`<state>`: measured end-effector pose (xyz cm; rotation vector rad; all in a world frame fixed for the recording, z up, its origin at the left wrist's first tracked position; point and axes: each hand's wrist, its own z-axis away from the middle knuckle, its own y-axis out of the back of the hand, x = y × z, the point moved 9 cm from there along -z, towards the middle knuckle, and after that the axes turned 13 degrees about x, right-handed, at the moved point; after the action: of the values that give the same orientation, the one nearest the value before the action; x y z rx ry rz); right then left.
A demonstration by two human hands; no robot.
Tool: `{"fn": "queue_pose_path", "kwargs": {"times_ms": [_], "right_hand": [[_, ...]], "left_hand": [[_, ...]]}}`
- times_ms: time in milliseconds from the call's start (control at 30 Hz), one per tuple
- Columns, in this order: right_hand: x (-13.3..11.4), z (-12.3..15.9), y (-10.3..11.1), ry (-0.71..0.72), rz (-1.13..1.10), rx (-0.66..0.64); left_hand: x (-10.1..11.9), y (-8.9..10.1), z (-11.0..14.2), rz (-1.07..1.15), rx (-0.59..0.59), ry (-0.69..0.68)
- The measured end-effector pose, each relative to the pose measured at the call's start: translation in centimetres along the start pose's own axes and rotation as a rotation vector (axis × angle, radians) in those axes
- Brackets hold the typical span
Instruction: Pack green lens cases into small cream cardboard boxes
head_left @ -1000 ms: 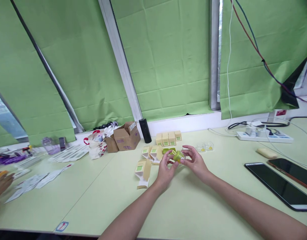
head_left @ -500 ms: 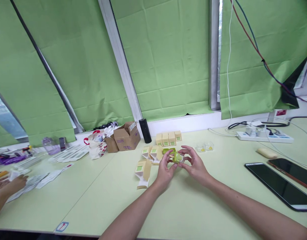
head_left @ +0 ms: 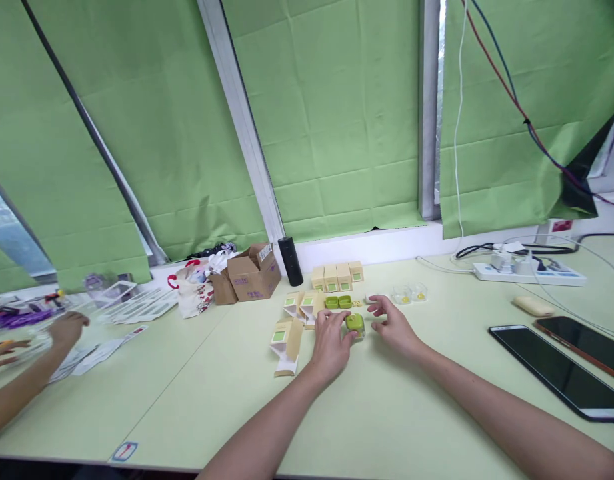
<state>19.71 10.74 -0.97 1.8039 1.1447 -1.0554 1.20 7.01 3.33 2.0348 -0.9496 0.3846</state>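
Right now, a small clear jar [head_left: 361, 335] with a green lid [head_left: 355, 322] is on the desk [head_left: 247, 393], between the person's two hands. The left hand [head_left: 331, 341] is half curled at the jar's left side, with its thumb by the front, but I cannot tell if it grips the jar or only touches it. The right hand [head_left: 397, 328] is partly open, its fingers apart, and it has hold of nothing. Near the jar's far side sit two green cups [head_left: 338, 302] and a few little yellow bits [head_left: 357, 303]. More clear jars [head_left: 409, 293] sit past the right hand. I think the jar could tip or slide if the left thumb bumps it, and the bits could scatter if a finger brushes them. The lid might pop off too if it is loose, but I cannot see how tight it is. The jar looks upright, with its lid facing up. It is short and boxy, so no side looks clearly longest, and I cannot pick out a long axis.
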Motion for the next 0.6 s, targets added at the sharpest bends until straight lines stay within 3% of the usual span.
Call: {"fn": "queue_pose_path", "kwargs": {"times_ms": [300, 600], "right_hand": [[1.8, -0.5, -0.3, -0.032, 0.045, -0.015], [1.9, -0.6, -0.1, -0.035, 0.028, 0.000]], "left_hand": [[0.3, -0.6, 0.4, -0.093, -0.087, -0.004], [0.8, 0.3, 0.4, -0.041, 0.005, -0.041]]}}
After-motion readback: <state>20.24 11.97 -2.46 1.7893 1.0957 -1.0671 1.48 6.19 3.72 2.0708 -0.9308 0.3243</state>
